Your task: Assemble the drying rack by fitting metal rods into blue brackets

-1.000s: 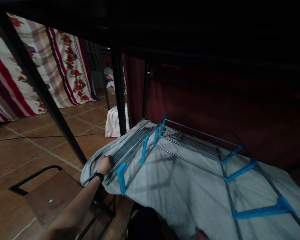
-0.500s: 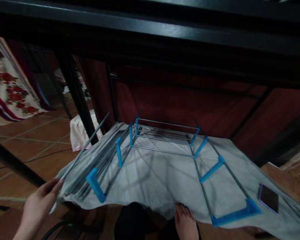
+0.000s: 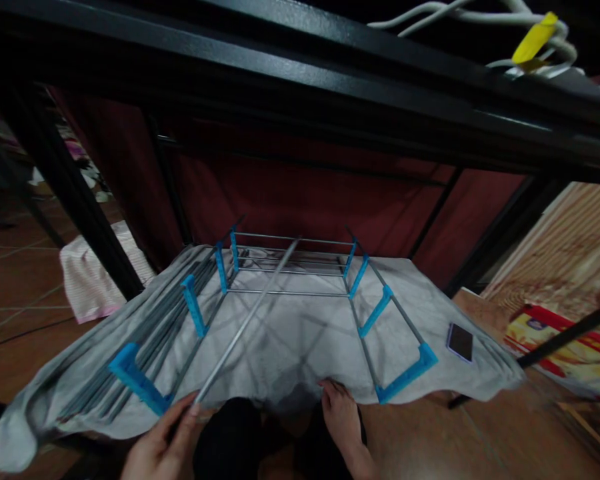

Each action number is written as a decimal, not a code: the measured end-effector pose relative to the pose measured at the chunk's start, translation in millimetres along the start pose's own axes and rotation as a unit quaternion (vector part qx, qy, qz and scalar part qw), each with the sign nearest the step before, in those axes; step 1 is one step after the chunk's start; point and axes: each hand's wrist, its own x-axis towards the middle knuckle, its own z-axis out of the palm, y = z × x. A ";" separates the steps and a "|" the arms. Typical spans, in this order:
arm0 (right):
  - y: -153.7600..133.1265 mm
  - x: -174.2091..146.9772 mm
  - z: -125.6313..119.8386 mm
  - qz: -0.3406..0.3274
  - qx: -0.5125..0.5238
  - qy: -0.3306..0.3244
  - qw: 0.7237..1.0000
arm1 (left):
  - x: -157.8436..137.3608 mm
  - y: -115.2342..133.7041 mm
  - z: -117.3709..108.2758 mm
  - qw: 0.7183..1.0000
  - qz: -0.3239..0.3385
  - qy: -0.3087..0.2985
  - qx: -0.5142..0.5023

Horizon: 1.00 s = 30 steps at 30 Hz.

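Across the grey-white, wrinkled cloth (image 3: 305,343), a ladder-like frame (image 3: 300,294), tubular and metal-looking, with ribbed blue brackets (image 3: 375,311): two far bracket pairs already bridged by straight crossbars (image 3: 320,295), two near pairs not yet bridged. At left, loose grey rods (image 3: 153,337), slender, bundled lengthwise. Aslant over the middle, toward the far crossbars, contact uncertain, one shiny rod (image 3: 247,322), near end pinched between thumb and fingers of the left hand (image 3: 163,437). Near centre-right, the right hand (image 3: 339,410), fingers relaxed, apparently empty.
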 end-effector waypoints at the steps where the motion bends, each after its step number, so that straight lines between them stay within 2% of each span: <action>1: 1.3 4.3 0.1 0.016 0.056 0.006 0.998 | -2.9 14.9 19.6 1.000 0.009 -0.022 -0.015; 3: 1.4 17.4 0.4 0.050 0.186 0.019 0.981 | -6.3 37.3 49.8 0.999 0.016 -0.038 0.000; 5: -2.6 35.9 0.5 0.094 0.320 0.026 0.942 | -6.0 50.1 68.2 0.997 0.026 -0.061 0.046; 8: -14.2 68.7 -0.3 0.182 0.489 0.023 0.853 | 0.0 61.1 80.9 0.983 0.058 -0.109 0.135; 11: -26.7 98.7 -1.9 0.236 0.605 0.009 0.760 | 10.8 72.9 87.0 0.969 0.095 -0.125 0.189; 13: -32.3 114.6 -1.7 0.255 0.656 0.003 0.710 | 21.0 81.2 92.0 0.966 0.118 -0.124 0.193; 15: -34.1 127.9 1.1 0.270 0.689 -0.012 0.673 | 34.1 87.8 99.8 0.963 0.137 -0.129 0.192; 18: -29.4 145.0 11.8 0.287 0.705 -0.053 0.647 | 57.7 93.3 116.9 0.956 0.155 -0.135 0.207; 24: -0.4 178.7 42.2 0.294 0.713 -0.079 0.631 | 106.7 100.1 156.7 0.945 0.196 -0.112 0.238; 27: 12.5 198.1 54.0 0.288 0.718 -0.075 0.629 | 136.4 98.6 172.0 0.947 0.210 -0.074 0.231; 30: 17.6 217.6 64.0 0.305 0.717 -0.035 0.626 | 172.5 91.3 182.2 0.951 0.204 -0.008 0.231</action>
